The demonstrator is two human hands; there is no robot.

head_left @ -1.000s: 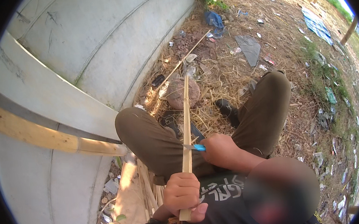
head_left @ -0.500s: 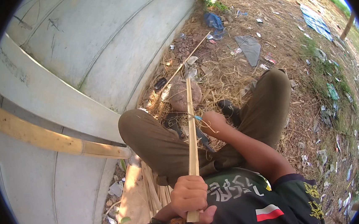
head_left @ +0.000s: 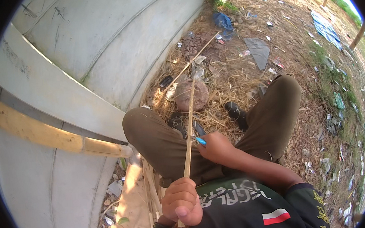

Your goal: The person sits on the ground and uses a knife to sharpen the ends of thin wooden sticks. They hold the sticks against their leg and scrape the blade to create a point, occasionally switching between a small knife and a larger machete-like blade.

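A long, pale bamboo strip (head_left: 188, 154) slants away from my body, its narrow side toward me. My left hand (head_left: 181, 202) is wrapped round its near end, close to my shirt, thumb uppermost. My right hand (head_left: 217, 148) is closed on a small knife with a blue handle (head_left: 201, 141). The knife's short blade meets the right side of the strip, between my knees; its edge is too small to make out. The strip's far end reaches over a round brownish stone (head_left: 191, 95) on the ground.
Left stands a grey wall (head_left: 113, 46) with a bamboo pole (head_left: 64, 138) along it. Another thin strip (head_left: 191, 62) lies beyond the stone. Several split pieces (head_left: 151, 193) lie by my left thigh. Straw, litter and a blue plastic sheet (head_left: 223, 23) cover the ground ahead.
My right hand has drawn the knife back toward my body along the strip. The strip has turned from its broad face to its narrow side, and my left hand's grip has rolled with it.
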